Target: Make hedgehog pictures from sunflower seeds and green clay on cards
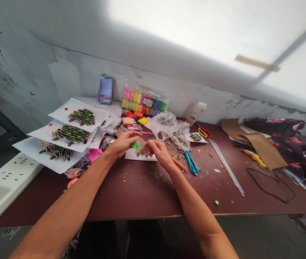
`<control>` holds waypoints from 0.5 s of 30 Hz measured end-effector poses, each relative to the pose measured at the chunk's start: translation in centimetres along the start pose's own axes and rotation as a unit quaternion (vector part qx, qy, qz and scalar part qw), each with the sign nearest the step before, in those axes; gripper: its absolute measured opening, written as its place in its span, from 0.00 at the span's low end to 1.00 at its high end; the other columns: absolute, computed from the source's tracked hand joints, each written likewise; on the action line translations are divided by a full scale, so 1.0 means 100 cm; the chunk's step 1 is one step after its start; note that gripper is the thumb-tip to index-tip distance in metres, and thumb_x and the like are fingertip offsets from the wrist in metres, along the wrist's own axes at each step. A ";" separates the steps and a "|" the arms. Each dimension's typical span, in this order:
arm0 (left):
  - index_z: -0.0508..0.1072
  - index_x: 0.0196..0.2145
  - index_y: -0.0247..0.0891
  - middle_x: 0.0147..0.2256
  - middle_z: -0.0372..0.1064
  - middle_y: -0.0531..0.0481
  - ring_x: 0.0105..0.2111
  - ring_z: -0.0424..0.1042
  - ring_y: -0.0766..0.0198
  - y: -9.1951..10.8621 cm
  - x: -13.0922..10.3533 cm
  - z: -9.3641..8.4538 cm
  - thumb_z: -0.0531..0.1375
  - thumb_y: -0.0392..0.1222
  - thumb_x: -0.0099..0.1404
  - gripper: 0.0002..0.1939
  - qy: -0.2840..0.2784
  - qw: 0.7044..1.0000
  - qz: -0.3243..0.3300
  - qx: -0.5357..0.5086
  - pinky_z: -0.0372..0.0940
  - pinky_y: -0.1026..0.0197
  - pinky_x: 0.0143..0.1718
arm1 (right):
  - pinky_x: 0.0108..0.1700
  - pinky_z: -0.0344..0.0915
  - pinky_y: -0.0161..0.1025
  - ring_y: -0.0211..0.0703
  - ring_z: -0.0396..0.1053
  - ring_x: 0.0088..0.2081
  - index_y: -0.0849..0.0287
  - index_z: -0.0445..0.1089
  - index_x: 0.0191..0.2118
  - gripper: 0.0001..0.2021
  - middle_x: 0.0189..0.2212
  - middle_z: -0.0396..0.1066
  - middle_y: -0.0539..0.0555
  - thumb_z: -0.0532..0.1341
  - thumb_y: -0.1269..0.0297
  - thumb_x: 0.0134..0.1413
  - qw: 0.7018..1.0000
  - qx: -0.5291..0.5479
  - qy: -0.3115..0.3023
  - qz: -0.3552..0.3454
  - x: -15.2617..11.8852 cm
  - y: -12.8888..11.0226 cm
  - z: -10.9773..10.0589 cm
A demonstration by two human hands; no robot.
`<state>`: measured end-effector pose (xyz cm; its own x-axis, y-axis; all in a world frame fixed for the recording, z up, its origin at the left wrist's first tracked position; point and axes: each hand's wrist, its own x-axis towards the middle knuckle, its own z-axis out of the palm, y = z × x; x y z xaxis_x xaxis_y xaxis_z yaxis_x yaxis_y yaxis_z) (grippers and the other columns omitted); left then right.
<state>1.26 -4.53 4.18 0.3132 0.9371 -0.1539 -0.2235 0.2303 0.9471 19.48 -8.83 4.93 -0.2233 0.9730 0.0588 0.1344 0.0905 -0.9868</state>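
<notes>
My left hand (123, 143) is closed around a small clear plastic bag with a lump of green clay (135, 145) inside. Close beside the bag's right edge, my right hand (157, 151) has its fingers pinched together; what they hold is too small to make out. Beneath both hands lies a white sheet of paper (131, 155), partly hidden, with sunflower seeds on it. To the left, finished-looking seed hedgehog pictures (70, 135) with green dots are stacked on white sheets. Loose sunflower seeds (178, 155) are scattered right of my right hand.
A blue utility knife (191, 163) and an orange pencil (179, 163) lie right of my hands. Farther right are scissors (203, 132), glue sticks (227, 167) and a yellow glue gun (255, 158). A pack of coloured clay (144, 102) and a white bottle (196, 112) stand by the wall.
</notes>
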 end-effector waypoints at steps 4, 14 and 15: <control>0.75 0.40 0.35 0.32 0.72 0.53 0.25 0.68 0.70 -0.002 0.002 -0.003 0.70 0.43 0.54 0.17 0.009 1.000 0.026 0.013 0.63 0.67 0.26 | 0.27 0.63 0.33 0.35 0.67 0.23 0.59 0.74 0.33 0.23 0.29 0.76 0.53 0.64 0.41 0.51 1.000 0.019 -0.023 0.008 -0.003 -0.005 0.001; 0.74 0.36 0.33 0.31 0.73 0.49 0.26 0.72 0.65 0.001 -0.002 0.001 0.72 0.54 0.54 0.22 -0.049 0.999 0.011 0.012 0.70 0.62 0.26 | 0.27 0.62 0.33 0.33 0.62 0.23 0.58 0.69 0.28 0.11 0.24 0.69 0.47 0.64 0.55 0.50 1.000 0.010 0.002 -0.024 -0.002 0.002 0.007; 0.74 0.36 0.33 0.32 0.73 0.48 0.27 0.73 0.64 0.003 -0.004 0.000 0.71 0.56 0.55 0.23 -0.068 0.997 0.003 0.019 0.71 0.61 0.26 | 0.26 0.62 0.33 0.33 0.61 0.22 0.58 0.69 0.27 0.10 0.23 0.67 0.47 0.63 0.56 0.50 1.000 0.011 0.015 -0.025 -0.001 0.003 0.005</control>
<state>1.09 -4.85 4.51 0.4358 0.8932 -0.1112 -0.1911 0.2126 0.9583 19.01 -9.02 4.58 -0.1994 0.9736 0.1115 0.1035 0.1340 -0.9856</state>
